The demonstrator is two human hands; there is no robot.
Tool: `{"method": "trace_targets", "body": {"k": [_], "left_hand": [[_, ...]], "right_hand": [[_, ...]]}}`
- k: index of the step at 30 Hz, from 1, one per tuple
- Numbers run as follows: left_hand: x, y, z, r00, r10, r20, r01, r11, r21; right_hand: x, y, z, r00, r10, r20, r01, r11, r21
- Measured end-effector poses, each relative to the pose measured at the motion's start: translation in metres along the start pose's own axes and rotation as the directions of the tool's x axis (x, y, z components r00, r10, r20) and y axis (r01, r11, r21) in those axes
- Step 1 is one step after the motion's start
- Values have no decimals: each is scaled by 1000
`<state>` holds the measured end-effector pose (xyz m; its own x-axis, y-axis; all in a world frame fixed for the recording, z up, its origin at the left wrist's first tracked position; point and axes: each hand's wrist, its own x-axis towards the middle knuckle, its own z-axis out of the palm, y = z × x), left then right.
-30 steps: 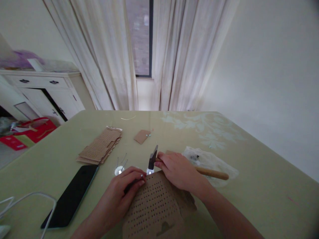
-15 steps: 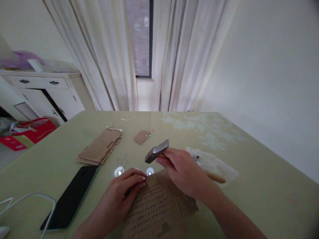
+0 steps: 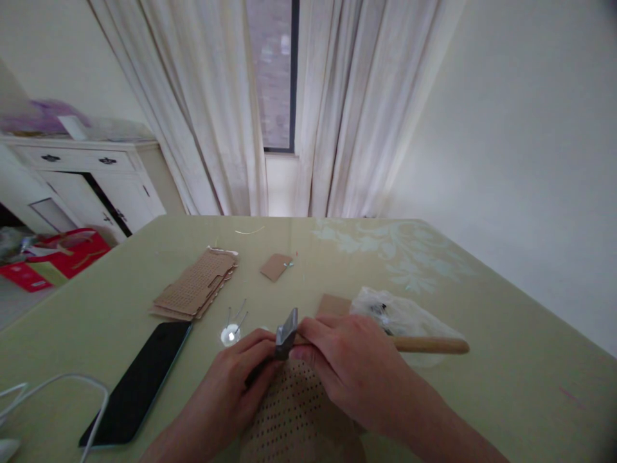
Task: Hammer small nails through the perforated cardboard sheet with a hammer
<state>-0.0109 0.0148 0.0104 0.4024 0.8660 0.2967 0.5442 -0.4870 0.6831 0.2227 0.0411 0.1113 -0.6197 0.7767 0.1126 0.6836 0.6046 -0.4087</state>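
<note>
My right hand grips a hammer close to its head, with the wooden handle pointing right. The metal head is low, against the fingertips of my left hand. That hand is closed at the top edge of a perforated brown cardboard piece, pinching there; the hammer head hides what lies between the fingertips. Just beyond my left hand, a small white round piece has thin metal pins standing beside it.
A stack of perforated cardboard and a black phone lie left, with a white cable across the phone. A small cardboard square sits farther back. A clear plastic bag lies right, near another brown cardboard piece.
The hammer has come down and left, from above the cardboard to my left fingertips, its handle now more level. The white bit seen earlier between those fingertips is covered. My left hand has barely moved.
</note>
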Motion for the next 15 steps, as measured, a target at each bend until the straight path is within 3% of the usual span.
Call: {"method": "trace_targets", "body": {"k": [6, 11, 15], "left_hand": [[-1, 1, 0, 1000, -6, 2, 6, 1000, 29], [0, -1, 0, 999, 9, -48, -7, 999, 51], [0, -2, -1, 996, 16, -84, -12, 999, 52]], "right_hand": [[10, 10, 8, 997, 42, -61, -38, 997, 67], [27, 33, 23, 979, 201, 37, -197, 977, -87], [30, 38, 28, 974, 223, 29, -218, 968, -122]]}}
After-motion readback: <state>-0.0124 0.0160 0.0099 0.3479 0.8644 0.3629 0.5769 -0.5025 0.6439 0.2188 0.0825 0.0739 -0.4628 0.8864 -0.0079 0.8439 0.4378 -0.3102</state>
